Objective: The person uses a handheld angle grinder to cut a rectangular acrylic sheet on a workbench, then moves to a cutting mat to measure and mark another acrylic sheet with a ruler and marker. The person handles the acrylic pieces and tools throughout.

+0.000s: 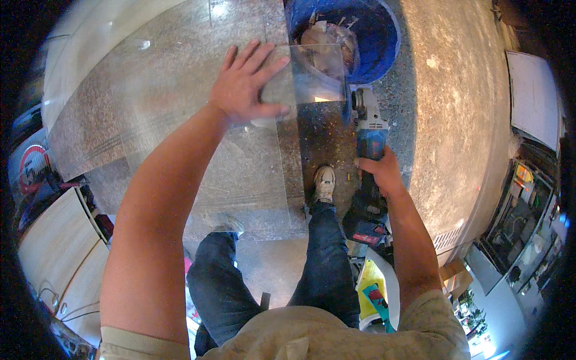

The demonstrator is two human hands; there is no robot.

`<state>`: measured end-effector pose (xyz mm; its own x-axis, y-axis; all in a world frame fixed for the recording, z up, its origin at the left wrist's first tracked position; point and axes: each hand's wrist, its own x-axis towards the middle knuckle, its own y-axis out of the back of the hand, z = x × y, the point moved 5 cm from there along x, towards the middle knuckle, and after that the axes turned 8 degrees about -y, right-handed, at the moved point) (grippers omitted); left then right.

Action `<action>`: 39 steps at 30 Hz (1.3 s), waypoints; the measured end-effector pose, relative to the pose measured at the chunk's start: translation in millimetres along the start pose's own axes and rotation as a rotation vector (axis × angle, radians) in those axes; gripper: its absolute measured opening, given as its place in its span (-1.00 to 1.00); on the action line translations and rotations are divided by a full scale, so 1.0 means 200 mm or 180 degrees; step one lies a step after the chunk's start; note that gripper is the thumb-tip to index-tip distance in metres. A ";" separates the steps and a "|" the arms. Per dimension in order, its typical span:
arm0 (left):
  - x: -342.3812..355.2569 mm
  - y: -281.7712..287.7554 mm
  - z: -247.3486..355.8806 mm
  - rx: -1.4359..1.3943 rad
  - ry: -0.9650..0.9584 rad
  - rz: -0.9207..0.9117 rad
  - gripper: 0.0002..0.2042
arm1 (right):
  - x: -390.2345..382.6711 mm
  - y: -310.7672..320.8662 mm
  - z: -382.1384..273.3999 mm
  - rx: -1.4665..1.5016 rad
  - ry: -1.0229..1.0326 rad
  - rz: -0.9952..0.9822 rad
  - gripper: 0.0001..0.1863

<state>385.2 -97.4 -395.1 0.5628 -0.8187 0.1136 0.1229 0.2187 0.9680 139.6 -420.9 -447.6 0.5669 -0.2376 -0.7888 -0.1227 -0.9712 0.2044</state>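
Note:
My left hand (245, 84) lies flat with fingers spread, pressing on a clear sheet (318, 75) near the right edge of a table covered in see-through panels (174, 114). A corner of the sheet sticks out past that edge, above a blue bin. My right hand (386, 171) is wrapped round the body of a blue and grey cordless angle grinder (372, 137). The grinder's disc (347, 103) stands edge-on beside the overhanging side of the sheet; whether they touch, I cannot tell. A dark battery (367, 233) shows at the tool's rear end.
The blue bin (387, 33) with scraps in it stands on the floor beyond the table's edge. My shoe (324, 183) is planted below the grinder. A white container (384, 270) with yellow and teal items stands by my right leg. Cluttered shelving (519, 210) is at far right.

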 end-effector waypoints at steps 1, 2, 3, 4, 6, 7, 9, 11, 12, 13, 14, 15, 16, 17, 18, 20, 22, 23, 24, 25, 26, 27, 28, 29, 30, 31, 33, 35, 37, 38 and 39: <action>0.00 0.00 0.00 -0.0003 -0.0008 -0.0020 0.02 | 0.02 0.00 -0.01 0.0035 -0.0021 -0.0004 -0.47; 0.00 0.00 0.00 -0.0005 -0.0013 -0.0045 0.02 | 0.04 0.00 -0.02 0.0000 0.0002 -0.0005 -0.47; 0.00 0.00 0.00 -0.0004 -0.0011 -0.0058 0.02 | 0.06 -0.01 -0.03 -0.0023 0.0045 -0.0011 -0.47; 0.00 0.00 0.00 0.0001 -0.0007 -0.0076 0.02 | 0.07 -0.01 -0.04 0.0005 0.0153 -0.0037 -0.46; 0.00 0.00 0.00 0.0016 -0.0011 -0.0082 0.02 | 0.11 -0.01 -0.05 -0.0051 0.0046 0.0032 -0.46; 0.00 0.00 0.00 0.0018 -0.0021 -0.0070 0.02 | 0.12 -0.01 -0.06 -0.0063 -0.0004 0.0107 -0.46; 0.00 0.01 0.00 0.0017 -0.0028 -0.0061 0.02 | 0.14 -0.02 -0.08 -0.0045 0.0036 0.0085 -0.45; 0.00 0.00 0.00 0.0022 -0.0007 -0.0095 0.02 | 0.15 -0.02 -0.10 -0.0027 0.0069 0.0033 -0.45; 0.00 0.00 0.00 0.0012 -0.0014 -0.0070 0.02 | 0.16 -0.02 -0.12 -0.0013 0.0098 -0.0030 -0.45; 0.00 0.00 0.00 0.0013 -0.0011 -0.0070 0.02 | 0.16 -0.03 -0.14 -0.0012 0.0162 -0.0085 -0.45; 0.00 0.00 0.00 0.0019 -0.0014 -0.0073 0.02 | 0.17 -0.03 -0.14 -0.0052 0.0152 -0.0060 -0.45; 0.00 0.00 0.00 0.0000 -0.0012 -0.0037 0.01 | 0.17 -0.03 -0.15 -0.0103 0.0173 -0.0024 -0.44; 0.00 0.00 0.00 -0.0011 -0.0013 -0.0002 0.00 | 0.17 -0.03 -0.15 -0.0146 0.0080 0.0068 -0.44; 0.00 0.00 0.00 -0.0001 0.0000 -0.0013 -0.01 | 0.16 -0.04 -0.16 -0.0036 0.0138 -0.0013 -0.44; 0.00 0.00 0.00 -0.0037 -0.0013 0.0043 -0.01 | 0.16 -0.04 -0.16 0.0081 0.0083 -0.0039 -0.44; 0.00 0.00 -0.01 -0.0035 0.0027 -0.0010 0.00 | 0.14 -0.04 -0.15 0.0180 0.0029 -0.0043 -0.43; 0.00 0.00 0.00 -0.0016 -0.0014 0.0032 0.01 | 0.14 -0.04 -0.15 0.0156 0.0037 -0.0001 -0.43; 0.00 0.00 0.00 0.0008 -0.0016 0.0014 0.02 | 0.13 -0.04 -0.15 0.0162 0.0009 -0.0023 -0.43; 0.00 0.00 0.00 0.0004 -0.0013 0.0013 0.02 | 0.13 -0.04 -0.15 0.0177 0.0001 -0.0050 -0.44; 0.00 0.00 0.00 0.0003 -0.0013 0.0014 0.02 | 0.13 -0.04 -0.15 0.0183 0.0022 -0.0072 -0.44; 0.00 0.01 0.00 0.0004 -0.0014 0.0016 0.02 | 0.13 -0.04 -0.16 0.0173 -0.0001 -0.0060 -0.44; 0.00 0.01 0.00 0.0005 -0.0009 0.0009 0.02 | 0.13 -0.04 -0.16 0.0156 0.0002 -0.0044 -0.44; 0.00 0.01 0.00 0.0007 -0.0005 0.0002 0.02 | 0.13 -0.04 -0.16 0.0148 0.0010 -0.0019 -0.45; 0.00 0.01 0.00 0.0010 -0.0002 -0.0006 0.02 | 0.13 -0.04 -0.16 0.0161 -0.0051 -0.0035 -0.40; 0.00 0.01 0.01 0.0010 -0.0004 -0.0010 0.02 | 0.12 -0.04 -0.16 0.0184 -0.0107 -0.0045 -0.35; 0.00 0.01 0.01 0.0011 -0.0005 -0.0013 0.02 | 0.12 -0.04 -0.15 0.0195 -0.0173 -0.0063 -0.30; 0.00 0.01 0.01 0.0012 -0.0004 -0.0018 0.02 | 0.12 -0.04 -0.16 0.0171 -0.0139 -0.0032 -0.30; 0.00 0.01 0.01 0.0018 -0.0004 -0.0020 0.02 | 0.11 -0.05 -0.17 0.0124 -0.0118 0.0001 -0.30; 0.01 0.01 0.01 0.0039 -0.0018 0.0010 0.01 | 0.11 -0.05 -0.18 0.0042 -0.0139 0.0059 -0.31; 0.01 0.01 0.01 0.0056 0.0005 -0.0044 0.01 | 0.11 -0.06 -0.19 0.0128 -0.0060 0.0007 -0.36; 0.01 0.01 0.01 0.0048 -0.0024 0.0016 0.01 | 0.10 -0.06 -0.19 0.0188 -0.0015 -0.0024 -0.41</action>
<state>384.9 -98.8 -392.1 0.5571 -0.8217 0.1201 0.1077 0.2149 0.9707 183.9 -413.4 -444.6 0.5643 -0.2302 -0.7928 -0.1662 -0.9724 0.1640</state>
